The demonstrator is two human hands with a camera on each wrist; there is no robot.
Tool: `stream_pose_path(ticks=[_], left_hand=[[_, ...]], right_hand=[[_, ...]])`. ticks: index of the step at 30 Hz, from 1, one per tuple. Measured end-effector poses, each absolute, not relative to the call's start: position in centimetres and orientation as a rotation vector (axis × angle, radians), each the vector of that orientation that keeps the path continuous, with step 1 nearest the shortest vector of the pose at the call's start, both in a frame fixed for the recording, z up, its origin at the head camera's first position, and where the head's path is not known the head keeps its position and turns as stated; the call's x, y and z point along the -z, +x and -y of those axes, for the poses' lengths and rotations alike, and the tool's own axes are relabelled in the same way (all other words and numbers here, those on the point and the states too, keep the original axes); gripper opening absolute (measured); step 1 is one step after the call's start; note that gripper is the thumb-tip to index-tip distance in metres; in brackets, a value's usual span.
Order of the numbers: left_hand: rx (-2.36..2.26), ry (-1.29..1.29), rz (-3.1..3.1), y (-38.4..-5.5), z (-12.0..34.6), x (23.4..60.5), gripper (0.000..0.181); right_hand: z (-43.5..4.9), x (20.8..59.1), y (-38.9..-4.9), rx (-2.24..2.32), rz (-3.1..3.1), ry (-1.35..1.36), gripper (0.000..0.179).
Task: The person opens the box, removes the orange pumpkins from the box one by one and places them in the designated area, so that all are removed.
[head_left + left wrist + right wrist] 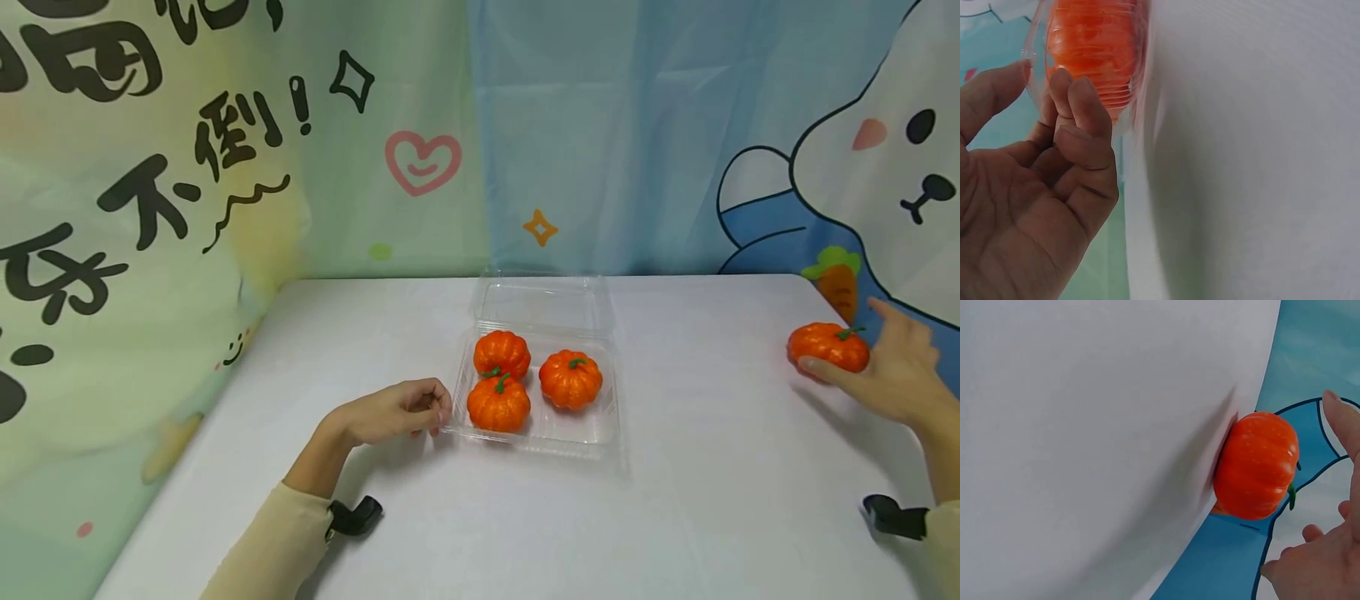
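A clear plastic clamshell box point(570, 429) lies on the table with its lid point(540, 304) folded back. Inside are an orange pumpkin at the back left point(501, 350), one at the front left point(498, 406) and one on the right point(571, 380), each small and glossy with a green stem. At the box's front left corner, my left hand point(401, 410) pinches the rim between thumb and curled fingers point(1079, 150). Far to the right sits another orange pumpkin point(825, 346). My right hand point(896, 367) hovers around it, fingers spread; its thumb overlaps the pumpkin in the head view.
The white table point(705, 467) ends at a back edge against a printed cloth backdrop point(585, 125). The lone pumpkin is close to the table's right edge. Black wrist straps point(356, 515) show below both hands.
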State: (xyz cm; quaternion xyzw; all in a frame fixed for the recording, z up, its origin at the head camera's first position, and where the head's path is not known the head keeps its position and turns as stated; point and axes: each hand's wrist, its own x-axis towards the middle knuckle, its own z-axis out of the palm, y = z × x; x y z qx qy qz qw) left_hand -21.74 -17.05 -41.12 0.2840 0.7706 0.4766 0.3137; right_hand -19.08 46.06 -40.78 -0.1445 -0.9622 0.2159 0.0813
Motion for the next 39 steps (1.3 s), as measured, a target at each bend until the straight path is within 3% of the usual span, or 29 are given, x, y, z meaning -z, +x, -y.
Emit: stream_pose_path(ticks=[11,22,39], left_hand=[[-1.250,0.741,-2.035,-21.8,16.8,41.0,0.012],[-1.247,0.734,-2.027,-22.1,16.8,41.2,0.013],[-1.278,0.740,-2.000,-21.9,17.1,41.5,0.013]], right_hand=[[-44.9,39.3,-18.8,-0.650,2.851,-0.236,0.096],[-41.9,37.6,-19.1,-0.689,2.871,-0.122,0.102],[-37.1,37.6,-20.1,-0.799,2.779,0.094,0.089]])
